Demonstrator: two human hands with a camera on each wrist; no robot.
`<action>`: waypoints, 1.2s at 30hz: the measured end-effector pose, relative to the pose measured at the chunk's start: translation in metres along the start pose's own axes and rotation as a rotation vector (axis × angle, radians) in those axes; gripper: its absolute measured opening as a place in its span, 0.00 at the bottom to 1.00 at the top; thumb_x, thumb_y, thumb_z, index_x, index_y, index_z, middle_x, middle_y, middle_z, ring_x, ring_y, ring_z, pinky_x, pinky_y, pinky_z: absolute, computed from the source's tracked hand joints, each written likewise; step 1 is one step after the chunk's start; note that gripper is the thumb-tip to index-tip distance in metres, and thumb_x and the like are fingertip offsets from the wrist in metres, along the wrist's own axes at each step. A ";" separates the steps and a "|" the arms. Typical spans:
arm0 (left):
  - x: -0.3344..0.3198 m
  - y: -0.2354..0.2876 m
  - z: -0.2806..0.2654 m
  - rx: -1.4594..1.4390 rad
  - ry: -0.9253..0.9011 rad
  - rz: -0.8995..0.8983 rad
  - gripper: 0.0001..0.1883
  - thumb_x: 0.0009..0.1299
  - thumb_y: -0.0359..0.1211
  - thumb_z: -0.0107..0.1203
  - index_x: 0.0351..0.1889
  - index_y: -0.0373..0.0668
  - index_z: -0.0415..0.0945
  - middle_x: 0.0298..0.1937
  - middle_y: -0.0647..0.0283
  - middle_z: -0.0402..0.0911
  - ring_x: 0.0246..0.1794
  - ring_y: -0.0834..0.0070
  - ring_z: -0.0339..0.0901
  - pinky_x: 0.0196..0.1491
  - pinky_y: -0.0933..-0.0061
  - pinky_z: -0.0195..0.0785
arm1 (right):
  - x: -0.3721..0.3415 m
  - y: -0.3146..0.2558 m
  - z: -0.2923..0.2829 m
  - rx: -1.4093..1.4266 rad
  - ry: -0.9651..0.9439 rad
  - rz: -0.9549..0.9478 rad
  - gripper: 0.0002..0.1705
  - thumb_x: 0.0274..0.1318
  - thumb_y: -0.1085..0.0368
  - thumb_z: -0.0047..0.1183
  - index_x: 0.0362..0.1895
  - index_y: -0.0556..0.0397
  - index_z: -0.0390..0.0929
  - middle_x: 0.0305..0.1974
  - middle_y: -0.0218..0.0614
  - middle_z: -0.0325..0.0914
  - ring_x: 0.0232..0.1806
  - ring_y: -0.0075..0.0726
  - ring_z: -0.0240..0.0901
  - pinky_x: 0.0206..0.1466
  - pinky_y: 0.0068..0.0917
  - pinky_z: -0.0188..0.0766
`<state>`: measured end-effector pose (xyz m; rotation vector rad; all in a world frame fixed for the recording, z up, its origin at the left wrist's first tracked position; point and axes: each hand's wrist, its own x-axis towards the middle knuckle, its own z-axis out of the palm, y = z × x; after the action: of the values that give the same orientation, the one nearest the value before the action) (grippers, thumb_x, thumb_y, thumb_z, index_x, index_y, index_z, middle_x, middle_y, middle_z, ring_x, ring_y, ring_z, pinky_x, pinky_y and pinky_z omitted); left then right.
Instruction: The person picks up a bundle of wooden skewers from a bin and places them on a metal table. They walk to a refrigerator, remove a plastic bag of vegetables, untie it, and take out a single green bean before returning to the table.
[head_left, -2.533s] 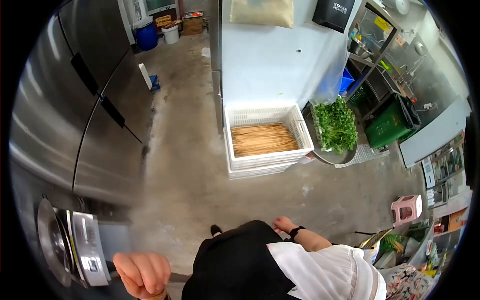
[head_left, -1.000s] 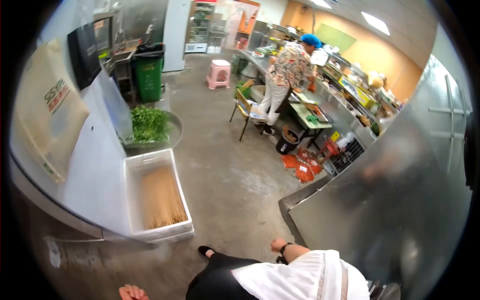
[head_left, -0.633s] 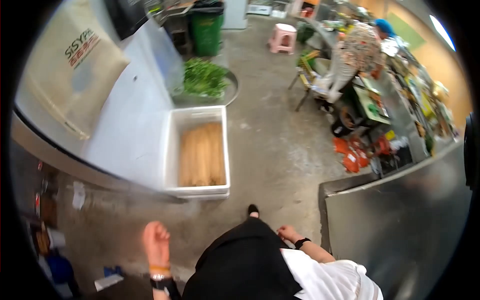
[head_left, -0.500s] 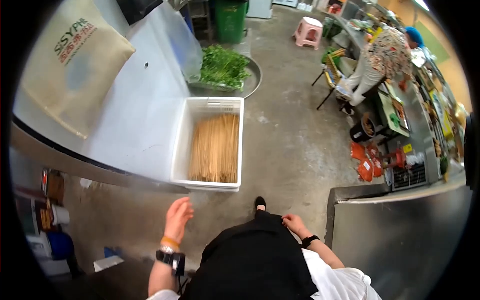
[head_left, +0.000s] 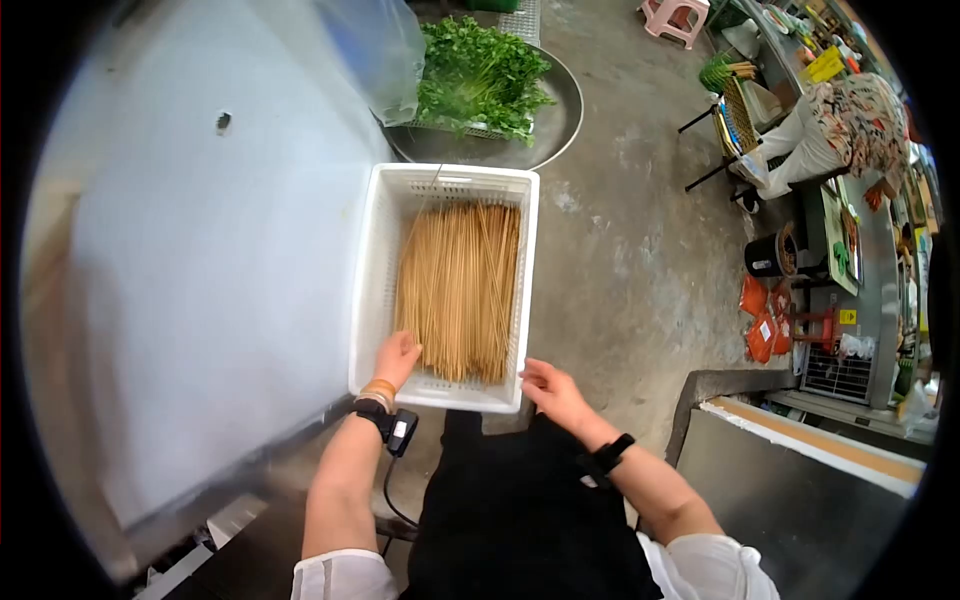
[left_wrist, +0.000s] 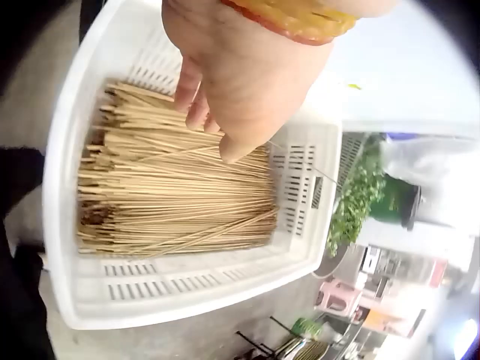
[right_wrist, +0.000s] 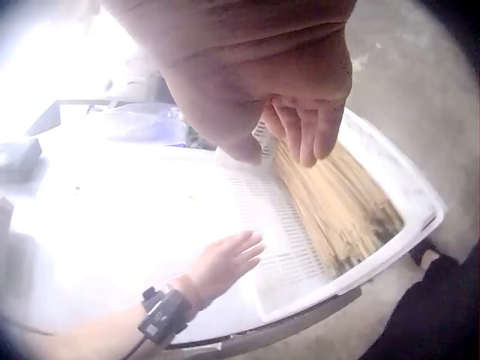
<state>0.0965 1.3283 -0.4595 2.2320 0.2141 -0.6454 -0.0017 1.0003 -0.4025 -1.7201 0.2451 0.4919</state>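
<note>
Hovering over the near left part of the white crate [head_left: 380,260], at lower centre of the head frame, my left hand [head_left: 397,357] has its fingers loose and holds nothing; whether it touches the thin wooden sticks [head_left: 460,290] I cannot tell. Sticks lie inside the crate, mid-frame, mostly parallel and lengthwise, a few crossing on top. My right hand [head_left: 558,393] is at the near right rim, fingers loosely bent, nothing gripped; rim contact is unclear. Leafy greens [head_left: 475,80] are beyond the far rim, at upper centre. Judgement on method: this looks like the setting of both hands at the crate. If sticks are wanted, best to come in along their length, fingers flat, and gather in line with the grain; loose tips could prick. If the crate is wanted, both hands should hook opposite rims at matching height, keeping it level so the sticks stay aligned.
</note>
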 end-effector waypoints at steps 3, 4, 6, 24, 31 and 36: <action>0.056 -0.023 0.035 -0.168 -0.017 -0.081 0.33 0.65 0.39 0.61 0.64 0.31 0.64 0.57 0.46 0.76 0.53 0.60 0.77 0.56 0.64 0.70 | 0.074 0.007 0.049 0.025 0.132 0.059 0.37 0.58 0.62 0.57 0.67 0.65 0.58 0.56 0.54 0.74 0.57 0.41 0.74 0.59 0.35 0.70; 0.066 -0.019 0.047 -0.173 -0.017 -0.074 0.34 0.65 0.40 0.62 0.63 0.30 0.64 0.56 0.44 0.76 0.54 0.58 0.77 0.55 0.64 0.71 | 0.097 0.016 0.062 0.015 0.178 0.105 0.42 0.56 0.62 0.59 0.68 0.68 0.54 0.58 0.59 0.71 0.60 0.49 0.71 0.62 0.38 0.68; 0.090 -0.015 0.064 -0.131 -0.092 -0.078 0.41 0.63 0.43 0.64 0.67 0.28 0.58 0.62 0.39 0.70 0.62 0.51 0.70 0.62 0.60 0.65 | 0.141 0.043 0.080 0.000 0.277 0.171 0.41 0.55 0.62 0.59 0.68 0.66 0.55 0.59 0.55 0.71 0.60 0.46 0.71 0.61 0.36 0.68; 0.169 0.019 0.106 -0.556 -0.163 -0.419 0.39 0.60 0.46 0.67 0.61 0.29 0.64 0.54 0.49 0.76 0.53 0.61 0.76 0.55 0.65 0.71 | 0.254 0.094 0.096 0.326 0.182 0.580 0.36 0.49 0.54 0.66 0.55 0.66 0.70 0.48 0.48 0.78 0.48 0.44 0.78 0.51 0.36 0.75; 0.157 0.023 0.090 -1.092 -0.366 -0.606 0.30 0.68 0.44 0.61 0.61 0.34 0.67 0.54 0.57 0.77 0.53 0.68 0.75 0.55 0.67 0.71 | 0.244 0.058 0.073 0.674 0.088 0.479 0.34 0.54 0.56 0.65 0.57 0.65 0.67 0.50 0.45 0.76 0.50 0.38 0.76 0.52 0.32 0.75; 0.158 0.034 0.071 -1.220 -0.388 -0.662 0.27 0.70 0.47 0.58 0.59 0.39 0.70 0.53 0.62 0.78 0.52 0.70 0.76 0.55 0.68 0.71 | 0.245 0.012 0.045 0.630 0.074 0.412 0.43 0.54 0.54 0.66 0.62 0.65 0.55 0.55 0.50 0.71 0.55 0.39 0.73 0.55 0.31 0.73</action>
<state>0.2164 1.2453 -0.5586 0.8176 0.8873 -0.9260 0.2017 1.0678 -0.5301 -1.0686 0.7349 0.5739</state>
